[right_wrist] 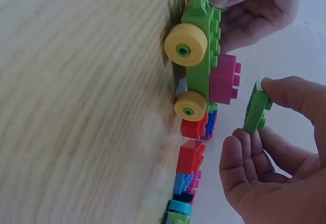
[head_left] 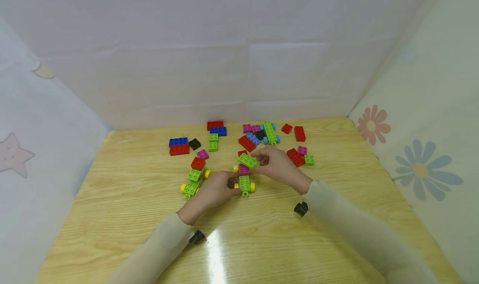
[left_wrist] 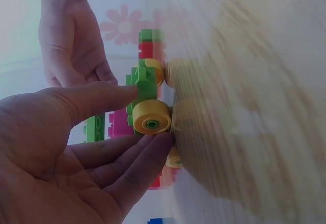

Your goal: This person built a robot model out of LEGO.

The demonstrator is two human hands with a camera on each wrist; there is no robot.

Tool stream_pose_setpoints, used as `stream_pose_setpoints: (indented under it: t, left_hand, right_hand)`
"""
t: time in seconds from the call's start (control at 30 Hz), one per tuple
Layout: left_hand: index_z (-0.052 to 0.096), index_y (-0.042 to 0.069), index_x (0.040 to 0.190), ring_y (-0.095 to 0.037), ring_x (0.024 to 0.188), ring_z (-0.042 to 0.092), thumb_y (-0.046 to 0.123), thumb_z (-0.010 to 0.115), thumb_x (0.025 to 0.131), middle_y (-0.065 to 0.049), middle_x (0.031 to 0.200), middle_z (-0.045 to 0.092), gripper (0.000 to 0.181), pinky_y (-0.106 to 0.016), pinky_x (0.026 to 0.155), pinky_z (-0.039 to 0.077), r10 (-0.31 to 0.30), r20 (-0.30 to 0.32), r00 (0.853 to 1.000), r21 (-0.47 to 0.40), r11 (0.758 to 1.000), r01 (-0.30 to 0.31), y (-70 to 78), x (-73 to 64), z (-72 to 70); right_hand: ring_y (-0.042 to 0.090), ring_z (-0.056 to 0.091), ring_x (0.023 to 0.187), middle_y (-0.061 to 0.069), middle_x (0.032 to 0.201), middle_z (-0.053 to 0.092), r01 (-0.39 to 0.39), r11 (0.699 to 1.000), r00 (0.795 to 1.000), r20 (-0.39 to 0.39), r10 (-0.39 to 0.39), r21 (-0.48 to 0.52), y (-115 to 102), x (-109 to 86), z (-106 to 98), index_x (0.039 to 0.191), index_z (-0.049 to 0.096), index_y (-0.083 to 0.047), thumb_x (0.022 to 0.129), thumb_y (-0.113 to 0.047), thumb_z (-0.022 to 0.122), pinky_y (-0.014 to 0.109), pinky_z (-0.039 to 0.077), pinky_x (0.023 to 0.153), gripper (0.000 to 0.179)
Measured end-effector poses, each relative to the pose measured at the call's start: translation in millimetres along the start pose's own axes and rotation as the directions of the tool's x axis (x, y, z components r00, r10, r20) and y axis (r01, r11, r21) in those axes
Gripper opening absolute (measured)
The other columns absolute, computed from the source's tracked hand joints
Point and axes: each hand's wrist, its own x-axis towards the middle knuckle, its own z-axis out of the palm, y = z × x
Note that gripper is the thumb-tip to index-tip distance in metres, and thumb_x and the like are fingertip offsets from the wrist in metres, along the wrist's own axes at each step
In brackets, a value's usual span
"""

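Note:
A green toy car base (head_left: 245, 184) with yellow wheels stands on the table, a magenta brick (right_wrist: 223, 79) fixed on its studs. My left hand (head_left: 217, 187) steadies this base, thumb and fingers pinching its end beside a yellow wheel (left_wrist: 152, 117). Between the thumb and fingers of my right hand (head_left: 276, 164) is a thin green building plate (head_left: 248, 160). In the right wrist view the plate (right_wrist: 257, 107) is tilted and apart from the magenta brick. Left of my left hand stands another yellow-wheeled green car base (head_left: 191, 188), carrying green and red bricks.
Red and blue bricks (head_left: 179, 146) lie at the back left. Farther back on the right is a green base with blue wheels (head_left: 269, 132). Red bricks (head_left: 295, 157) lie beyond my right hand. Fabric walls (head_left: 224, 76) enclose the table's back and sides.

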Motion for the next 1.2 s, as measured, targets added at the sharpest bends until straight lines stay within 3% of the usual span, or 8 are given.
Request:
stream_pose_setpoints:
  t: [0.1,0.23,0.37,0.47,0.53,0.73,0.93,1.2]
  left_hand:
    - [0.073,0.000,0.143,-0.023,0.107,0.079,0.020,0.086,0.099,-0.012,0.123,0.083,0.050,-0.045,0.097,0.067,-0.039,-0.003,0.999,0.008,0.999,0.039,6.0,-0.3,-0.1]
    - [0.075,0.004,0.142,-0.021,0.106,0.079,0.023,0.088,0.098,-0.009,0.122,0.083,0.050,-0.044,0.097,0.067,-0.051,-0.013,0.999,0.017,0.999,0.051,3.6,2.0,2.2]
    - [0.076,0.006,0.140,-0.017,0.101,0.078,0.030,0.088,0.097,-0.006,0.118,0.084,0.051,-0.040,0.089,0.067,0.020,-0.030,0.999,0.029,0.999,-0.019,-21.5,14.2,14.1]
    - [0.077,0.005,0.138,-0.017,0.097,0.078,0.034,0.087,0.098,-0.007,0.115,0.084,0.049,-0.039,0.083,0.067,0.073,-0.033,0.997,0.051,0.996,-0.071,-32.0,19.5,17.8]
    - [0.078,0.004,0.135,-0.018,0.095,0.077,0.033,0.087,0.099,-0.007,0.113,0.084,0.047,-0.038,0.081,0.066,0.079,-0.038,0.996,0.052,0.996,-0.077,-27.9,17.1,15.8]
    - [0.079,0.006,0.132,-0.020,0.098,0.077,0.023,0.087,0.099,-0.007,0.112,0.083,0.037,-0.043,0.087,0.067,-0.013,-0.064,0.998,-0.014,1.000,0.013,4.7,0.7,2.6]
    - [0.076,0.008,0.139,-0.023,0.109,0.080,0.022,0.088,0.099,-0.009,0.121,0.083,0.044,-0.046,0.096,0.068,-0.017,-0.115,0.993,-0.039,0.999,0.012,9.8,-0.8,3.8]
    - [0.074,0.005,0.142,-0.024,0.108,0.080,0.021,0.089,0.098,-0.011,0.123,0.082,0.050,-0.047,0.097,0.068,-0.006,-0.117,0.993,-0.057,0.998,0.000,12.6,-1.9,5.8]
  right_hand:
    - [0.021,0.065,0.105,0.002,0.120,0.072,-0.011,1.000,1.000,-0.016,0.011,-0.015,0.6,-3.5,4.2,0.142,0.077,-0.015,0.099,-0.030,0.088,0.038,0.060,0.096,0.047]
    - [0.020,0.065,0.105,0.002,0.119,0.071,-0.026,0.999,0.999,-0.027,0.025,-0.035,-1.5,-5.5,8.6,0.143,0.076,-0.014,0.099,-0.032,0.088,0.039,0.061,0.097,0.049]
    - [0.020,0.065,0.103,0.002,0.118,0.072,-0.022,0.998,0.999,-0.040,0.020,-0.051,-1.7,-5.0,12.6,0.142,0.076,-0.012,0.098,-0.031,0.089,0.038,0.061,0.096,0.049]
    - [0.019,0.065,0.100,0.004,0.116,0.072,-0.011,0.998,0.999,-0.038,0.009,-0.064,-1.4,-4.6,14.7,0.142,0.076,-0.011,0.098,-0.030,0.089,0.035,0.060,0.091,0.050]
    - [0.018,0.064,0.098,0.005,0.115,0.072,-0.009,0.997,0.999,-0.033,0.006,-0.074,-1.0,-4.3,15.6,0.143,0.076,-0.010,0.099,-0.030,0.088,0.033,0.058,0.086,0.050]
    - [0.018,0.064,0.097,0.006,0.118,0.073,-0.011,0.997,1.000,-0.025,0.009,-0.080,-3.7,-5.2,17.9,0.144,0.074,-0.008,0.099,-0.032,0.088,0.032,0.059,0.087,0.053]
    - [0.019,0.068,0.101,0.005,0.118,0.073,-0.039,0.998,0.999,-0.017,0.038,-0.053,-7.3,-4.4,20.8,0.147,0.073,-0.009,0.098,-0.033,0.090,0.035,0.063,0.092,0.057]
    - [0.021,0.071,0.105,0.006,0.119,0.073,-0.074,0.997,0.997,-0.032,0.073,-0.035,-8.8,-4.2,25.7,0.149,0.071,-0.009,0.097,-0.034,0.091,0.037,0.065,0.093,0.061]
